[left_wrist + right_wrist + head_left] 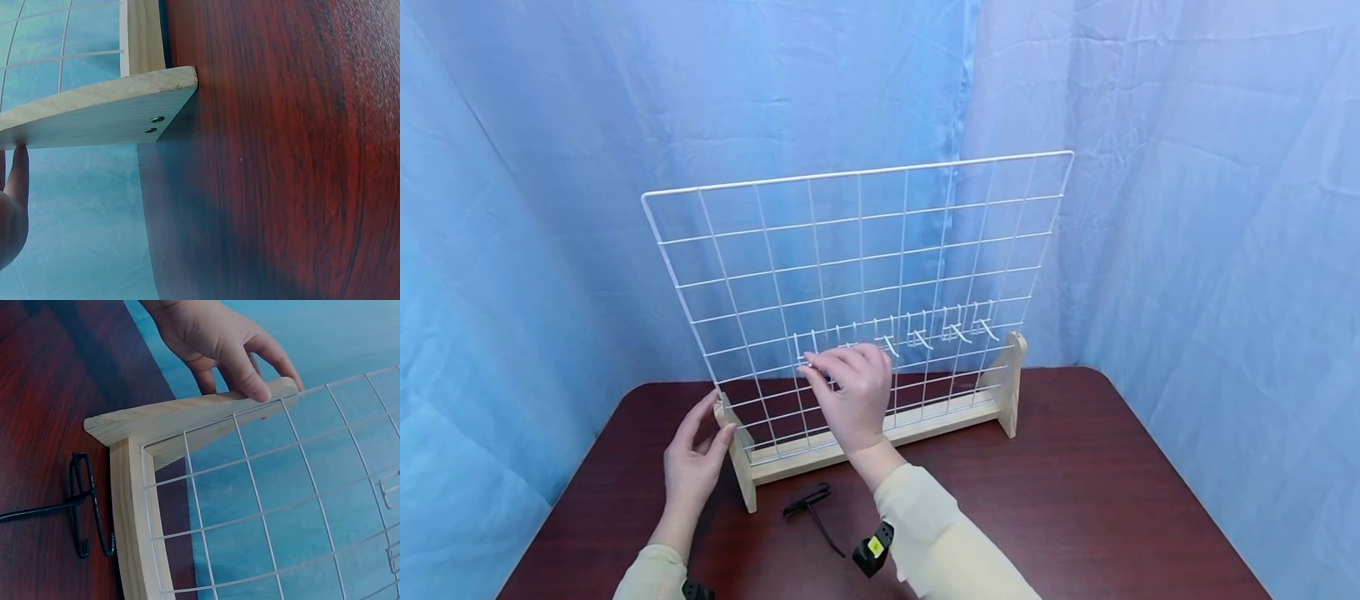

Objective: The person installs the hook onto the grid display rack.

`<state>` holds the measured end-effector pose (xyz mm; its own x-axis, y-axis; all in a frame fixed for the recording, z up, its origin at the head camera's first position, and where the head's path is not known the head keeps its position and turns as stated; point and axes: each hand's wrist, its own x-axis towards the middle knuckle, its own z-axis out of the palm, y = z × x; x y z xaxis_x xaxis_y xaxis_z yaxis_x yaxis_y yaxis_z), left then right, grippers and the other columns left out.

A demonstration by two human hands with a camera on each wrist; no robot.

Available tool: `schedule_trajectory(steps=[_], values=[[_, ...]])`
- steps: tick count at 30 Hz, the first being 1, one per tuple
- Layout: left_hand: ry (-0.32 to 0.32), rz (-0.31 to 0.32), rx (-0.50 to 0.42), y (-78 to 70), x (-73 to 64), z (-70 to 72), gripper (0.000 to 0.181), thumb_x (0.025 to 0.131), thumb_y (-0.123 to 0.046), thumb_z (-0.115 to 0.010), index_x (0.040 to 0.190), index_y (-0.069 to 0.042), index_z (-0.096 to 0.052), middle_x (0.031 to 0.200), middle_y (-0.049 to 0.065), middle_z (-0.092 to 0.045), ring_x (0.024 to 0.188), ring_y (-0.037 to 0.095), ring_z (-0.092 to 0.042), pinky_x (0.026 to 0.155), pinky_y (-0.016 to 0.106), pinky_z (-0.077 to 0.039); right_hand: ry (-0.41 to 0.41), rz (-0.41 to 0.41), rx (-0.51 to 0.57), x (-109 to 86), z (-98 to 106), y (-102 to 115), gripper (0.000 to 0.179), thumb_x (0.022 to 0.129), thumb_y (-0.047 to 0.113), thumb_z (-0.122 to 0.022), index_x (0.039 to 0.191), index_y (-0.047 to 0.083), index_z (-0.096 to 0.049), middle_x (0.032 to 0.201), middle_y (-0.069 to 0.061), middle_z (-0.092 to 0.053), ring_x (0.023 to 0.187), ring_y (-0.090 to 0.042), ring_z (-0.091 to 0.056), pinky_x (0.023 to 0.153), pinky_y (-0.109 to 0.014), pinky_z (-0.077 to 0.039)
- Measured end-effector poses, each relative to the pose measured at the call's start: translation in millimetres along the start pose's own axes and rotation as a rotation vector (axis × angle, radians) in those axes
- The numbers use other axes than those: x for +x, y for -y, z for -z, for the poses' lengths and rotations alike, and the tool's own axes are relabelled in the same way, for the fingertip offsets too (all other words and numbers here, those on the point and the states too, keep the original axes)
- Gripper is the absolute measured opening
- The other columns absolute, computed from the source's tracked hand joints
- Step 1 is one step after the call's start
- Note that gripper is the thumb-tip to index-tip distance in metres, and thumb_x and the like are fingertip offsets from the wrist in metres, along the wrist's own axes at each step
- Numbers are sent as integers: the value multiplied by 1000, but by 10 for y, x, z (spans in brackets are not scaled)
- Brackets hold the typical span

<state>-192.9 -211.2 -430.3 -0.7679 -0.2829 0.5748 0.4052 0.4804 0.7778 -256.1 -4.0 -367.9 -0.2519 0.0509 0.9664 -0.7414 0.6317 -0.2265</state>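
A white wire grid [858, 173] stands upright in a light wooden stand [808, 461]. Thumb and fingers of my left hand [692, 462] grip the upper part of the stand's left end piece [150, 423], the thumb on its front edge. With my right hand [853, 392] I pinch the front of a white hook [797, 346], whose two prongs reach up at a horizontal wire on the grid's left half. To the right, several similar white hooks [920, 338] hang in a row, their arms pointing forward; my right hand partly covers this row.
A black hook [808, 502] with a long arm lies on the dark red wooden table [1075, 500], in front of the stand. Blue curtains [1225, 250] enclose the back and both sides. Two screw heads [157, 119] show on the end piece's outer face.
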Motion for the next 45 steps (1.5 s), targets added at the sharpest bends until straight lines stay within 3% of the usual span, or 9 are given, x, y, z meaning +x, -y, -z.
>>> schedule_trajectory(steps=[10, 31, 38, 45], values=[[1, 14, 14, -11, -3, 1, 54, 83, 15, -70, 135, 3, -56, 127, 25, -59, 108, -16, -48, 81, 4, -43, 23, 24, 56, -88, 46, -17, 23, 76, 23, -87, 95, 14, -81, 87, 3, -73, 86, -21, -59, 80, -39, -47], [-6, -10, 1, 11, 3, -2, 54, 82, 17, -70, 133, 6, -56, 125, 26, -60, 109, -13, -49, 81, 5, -44, 16, 67, 148, -254, 233, 32, 16, 86, 23, -79, 99, 13, -79, 91, 3, -73, 88, -22, -60, 81, -38, -46], [-8, -10, -6, 14, 3, -4, 54, 82, 17, -70, 133, 7, -56, 125, 26, -60, 108, -13, -50, 81, 7, -45, 26, 94, 143, -409, 286, 20, 16, 88, 25, -77, 99, 13, -79, 90, 2, -73, 87, -23, -61, 81, -37, -48], [-14, -15, -5, 21, 4, -9, 54, 81, 17, -70, 132, 7, -57, 124, 26, -61, 108, -13, -51, 81, 7, -46, 88, 88, 130, -644, 310, -12, 20, 83, 22, -81, 100, 13, -78, 93, 3, -72, 89, -23, -61, 80, -36, -48]])
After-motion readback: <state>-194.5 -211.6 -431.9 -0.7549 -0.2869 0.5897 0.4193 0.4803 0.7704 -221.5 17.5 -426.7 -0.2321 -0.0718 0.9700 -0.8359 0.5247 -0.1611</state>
